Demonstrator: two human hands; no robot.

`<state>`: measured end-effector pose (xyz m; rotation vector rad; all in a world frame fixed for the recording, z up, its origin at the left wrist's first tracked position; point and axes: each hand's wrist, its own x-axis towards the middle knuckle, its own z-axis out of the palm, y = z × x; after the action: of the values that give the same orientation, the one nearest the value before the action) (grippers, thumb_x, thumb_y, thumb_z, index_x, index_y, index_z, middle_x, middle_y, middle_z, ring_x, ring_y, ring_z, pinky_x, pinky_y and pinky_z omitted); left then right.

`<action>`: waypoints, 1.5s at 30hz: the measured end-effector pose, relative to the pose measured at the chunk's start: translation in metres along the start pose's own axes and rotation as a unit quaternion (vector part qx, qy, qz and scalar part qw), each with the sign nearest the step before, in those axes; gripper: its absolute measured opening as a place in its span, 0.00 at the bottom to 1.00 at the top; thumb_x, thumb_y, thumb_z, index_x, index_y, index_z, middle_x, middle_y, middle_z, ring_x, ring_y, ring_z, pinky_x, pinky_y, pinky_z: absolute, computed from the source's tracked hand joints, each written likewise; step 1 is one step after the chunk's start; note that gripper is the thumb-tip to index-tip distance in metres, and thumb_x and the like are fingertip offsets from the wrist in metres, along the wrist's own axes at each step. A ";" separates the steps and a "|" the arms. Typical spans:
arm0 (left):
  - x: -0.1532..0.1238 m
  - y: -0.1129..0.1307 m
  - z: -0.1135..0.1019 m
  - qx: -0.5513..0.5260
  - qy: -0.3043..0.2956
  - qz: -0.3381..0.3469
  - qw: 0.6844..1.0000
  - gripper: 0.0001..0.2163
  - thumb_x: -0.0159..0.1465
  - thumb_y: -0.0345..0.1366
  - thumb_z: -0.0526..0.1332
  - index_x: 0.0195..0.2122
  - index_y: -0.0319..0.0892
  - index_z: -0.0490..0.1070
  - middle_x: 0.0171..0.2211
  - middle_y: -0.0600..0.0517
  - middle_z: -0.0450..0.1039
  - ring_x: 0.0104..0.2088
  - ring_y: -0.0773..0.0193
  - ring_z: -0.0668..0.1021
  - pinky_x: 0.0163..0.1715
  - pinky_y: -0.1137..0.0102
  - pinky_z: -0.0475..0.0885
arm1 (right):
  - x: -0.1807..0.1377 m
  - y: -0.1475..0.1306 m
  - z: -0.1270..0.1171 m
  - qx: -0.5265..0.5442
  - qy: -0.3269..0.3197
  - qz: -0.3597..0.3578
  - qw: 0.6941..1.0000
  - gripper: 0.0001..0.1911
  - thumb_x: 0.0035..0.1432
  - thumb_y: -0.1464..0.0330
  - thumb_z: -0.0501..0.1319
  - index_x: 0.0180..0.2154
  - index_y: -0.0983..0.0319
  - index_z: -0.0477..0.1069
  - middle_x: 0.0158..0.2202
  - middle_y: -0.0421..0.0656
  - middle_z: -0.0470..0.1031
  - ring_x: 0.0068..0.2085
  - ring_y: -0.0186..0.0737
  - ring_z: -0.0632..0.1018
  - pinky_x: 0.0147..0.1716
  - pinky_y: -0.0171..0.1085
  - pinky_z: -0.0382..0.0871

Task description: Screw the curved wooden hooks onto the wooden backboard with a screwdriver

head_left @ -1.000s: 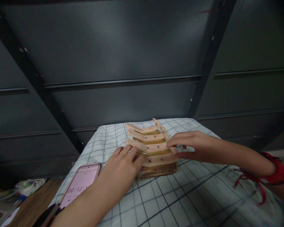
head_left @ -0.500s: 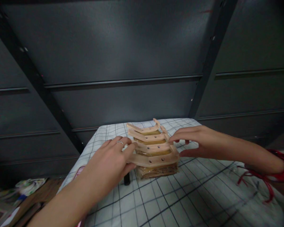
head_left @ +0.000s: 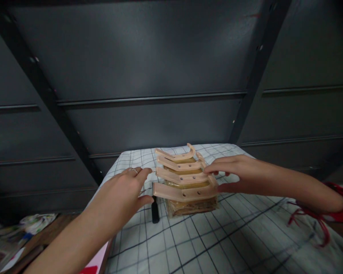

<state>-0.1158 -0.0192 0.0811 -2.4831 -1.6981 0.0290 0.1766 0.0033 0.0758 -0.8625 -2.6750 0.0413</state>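
Several pale wooden hooks (head_left: pixel 185 178), bent at one end and drilled with small holes, lie in a row across a package wrapped in clear plastic (head_left: pixel 193 207). My left hand (head_left: pixel 125 190) hovers just off their left ends, thumb and fingers apart, holding nothing. At the upturned right ends, the fingertips of my right hand (head_left: pixel 231 171) rest on or right beside the hooks, its thumb spread from the fingers. A black handle (head_left: pixel 155 212) sticks out on the cloth left of the package; what it belongs to is hidden.
A white checked cloth (head_left: pixel 200 243) covers the surface beneath. Dark metal panels (head_left: pixel 154 125) rise behind it. At the lower left lie a pink item (head_left: pixel 98 257) and, further down, a crumpled patterned cloth (head_left: pixel 38 223).
My left hand has let go of the left end of the nearest hook and drawn back to the left, uncovering the hook ends and more of the black handle. My right hand has barely moved.
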 end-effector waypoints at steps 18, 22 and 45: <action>-0.003 0.018 0.016 -0.095 0.030 0.038 0.994 0.10 0.65 0.40 0.52 0.39 0.42 0.69 0.36 0.46 0.76 0.38 0.56 0.78 0.39 0.62 0.73 | 0.004 0.000 0.008 -0.013 -0.036 0.026 0.999 0.15 0.52 0.72 0.63 0.44 0.59 0.75 0.39 0.43 0.81 0.37 0.40 0.81 0.34 0.34 0.73; -0.001 0.018 0.013 -0.096 0.021 0.033 0.995 0.10 0.64 0.40 0.52 0.39 0.42 0.69 0.35 0.46 0.76 0.36 0.56 0.78 0.37 0.62 0.73 | 0.001 0.000 0.006 -0.010 -0.041 0.025 0.999 0.15 0.52 0.73 0.64 0.44 0.58 0.75 0.39 0.41 0.81 0.37 0.38 0.81 0.34 0.32 0.72; -0.003 0.020 0.009 -0.089 0.029 0.031 0.995 0.11 0.64 0.40 0.52 0.39 0.42 0.70 0.34 0.46 0.76 0.36 0.57 0.79 0.36 0.63 0.73 | -0.002 -0.002 0.007 -0.036 -0.041 0.022 0.998 0.10 0.55 0.71 0.61 0.40 0.59 0.76 0.36 0.42 0.81 0.34 0.39 0.80 0.32 0.33 0.71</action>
<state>-0.0991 -0.0279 0.0692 -2.6339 -1.6694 -0.1942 0.1749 0.0016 0.0693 -0.9613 -2.7494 -0.0097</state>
